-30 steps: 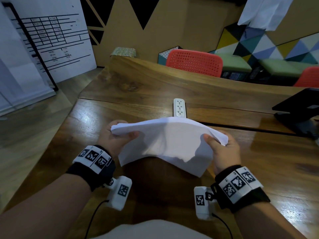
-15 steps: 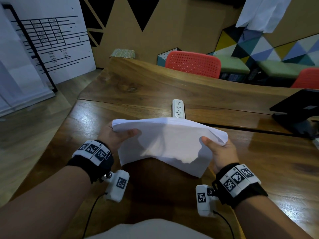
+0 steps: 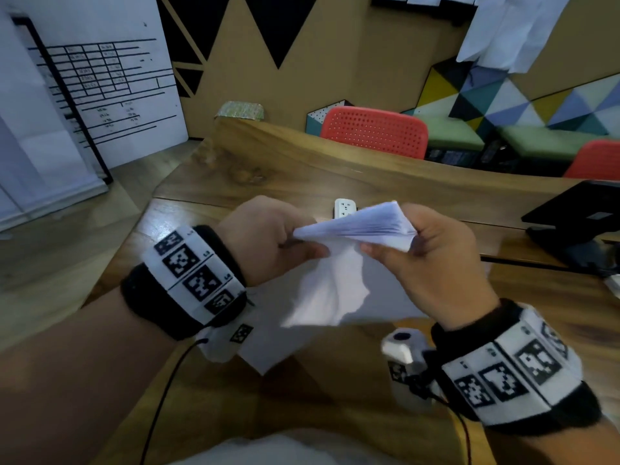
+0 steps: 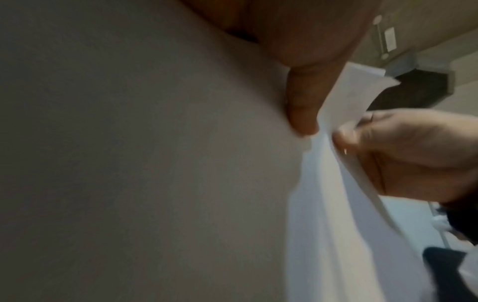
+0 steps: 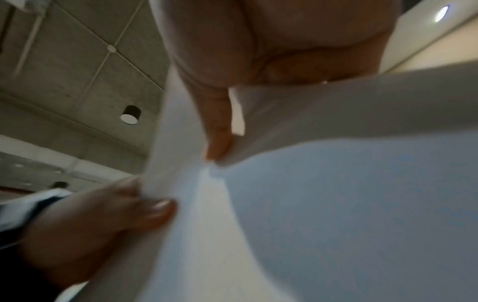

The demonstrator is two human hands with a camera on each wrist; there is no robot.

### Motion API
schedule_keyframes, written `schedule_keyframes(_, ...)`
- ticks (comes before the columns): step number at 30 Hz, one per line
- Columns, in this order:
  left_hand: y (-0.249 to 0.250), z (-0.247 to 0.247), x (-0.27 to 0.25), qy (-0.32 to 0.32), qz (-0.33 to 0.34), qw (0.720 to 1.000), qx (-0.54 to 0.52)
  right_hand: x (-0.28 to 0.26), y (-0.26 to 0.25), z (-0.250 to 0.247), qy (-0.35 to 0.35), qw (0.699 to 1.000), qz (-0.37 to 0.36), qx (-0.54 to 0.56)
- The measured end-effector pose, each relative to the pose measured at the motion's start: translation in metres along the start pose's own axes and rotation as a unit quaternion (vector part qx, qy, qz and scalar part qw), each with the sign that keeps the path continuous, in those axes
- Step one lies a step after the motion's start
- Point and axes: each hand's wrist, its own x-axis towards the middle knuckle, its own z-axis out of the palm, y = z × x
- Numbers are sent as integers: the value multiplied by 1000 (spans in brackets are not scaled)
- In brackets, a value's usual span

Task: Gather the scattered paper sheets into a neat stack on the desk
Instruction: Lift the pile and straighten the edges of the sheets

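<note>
Limp white paper sheets (image 3: 339, 290), bowed, both hands pinching

The paper sheets (image 3: 339, 283) hide the fingertips of both hands and most of the power strip (image 3: 344, 207) behind them. Both wrist views are blurred. The black stand (image 3: 577, 223) at the tabletop's right edge is cut off.

Dim, soft-blurred frames; wide-angle edge warping.
</note>
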Motion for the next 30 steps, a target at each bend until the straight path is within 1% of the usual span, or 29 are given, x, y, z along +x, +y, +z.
schedule_keyframes(1, -3, -1, -3, 26, -11, 999, -33, 3, 5, -8, -41, 998, 49, -24)
schedule_keyframes(2, -4, -2, -7, 54, -36, 995, -76, 7, 12, -18, -73, 992, 102, -23)
schedule_keyframes(3, -5, -3, -10, 79, -71, 987, -120, 10, 21, -28, -89, 985, 146, -4)
schedule_keyframes(4, -4, -5, -12, 97, -110, 976, -162, 12, 27, -35, -85, 980, 177, 42)
schedule_keyframes(6, -7, -2, -16, 131, -183, 948, -226, 12, 38, -41, -46, 961, 214, 167)
schedule_keyframes(7, -8, 1, -18, 147, -218, 933, -246, 11, 41, -38, -10, 943, 222, 248)
schedule_keyframes(9, -11, 12, -20, 182, -268, 907, -270, 9, 43, -26, 47, 888, 202, 410)
schedule_keyframes(10, -11, 19, -23, 204, -285, 892, -284, 8, 42, -19, 71, 864, 183, 463)
schedule_keyframes(11, -12, 26, -27, 230, -302, 876, -296, 6, 39, -12, 92, 846, 162, 500)
schedule_keyframes(12, -11, 33, -30, 250, -315, 864, -304, 4, 34, -5, 111, 835, 143, 520)
schedule_keyframes(13, -9, 39, -34, 259, -327, 855, -308, 1, 28, 2, 133, 833, 126, 522)
schedule_keyframes(14, -9, 46, -37, 259, -341, 848, -313, -3, 24, 10, 152, 844, 115, 502)
schedule_keyframes(16, -9, 57, -42, 254, -371, 830, -329, -11, 21, 24, 168, 885, 112, 419)
schedule_keyframes(17, -9, 60, -44, 242, -381, 827, -335, -14, 24, 29, 176, 903, 121, 373)
schedule_keyframes(18, -10, 62, -45, 224, -380, 836, -328, -15, 26, 32, 182, 914, 133, 337)
schedule_keyframes(20, -8, 59, -44, 203, -354, 865, -291, -15, 31, 33, 184, 928, 146, 291)
schedule_keyframes(21, -6, 54, -43, 213, -332, 874, -283, -13, 33, 32, 183, 932, 146, 275)
schedule_keyframes(23, -1, 41, -37, 242, -266, 886, -291, -11, 35, 27, 178, 937, 145, 263)
schedule_keyframes(25, 2, 29, -29, 258, -208, 892, -306, -8, 36, 23, 166, 939, 145, 265)
schedule_keyframes(27, -1, 22, -22, 253, -199, 893, -315, -5, 38, 21, 149, 935, 158, 279)
schedule_keyframes(30, -8, 22, -14, 240, -223, 884, -333, 0, 38, 20, 144, 923, 187, 304)
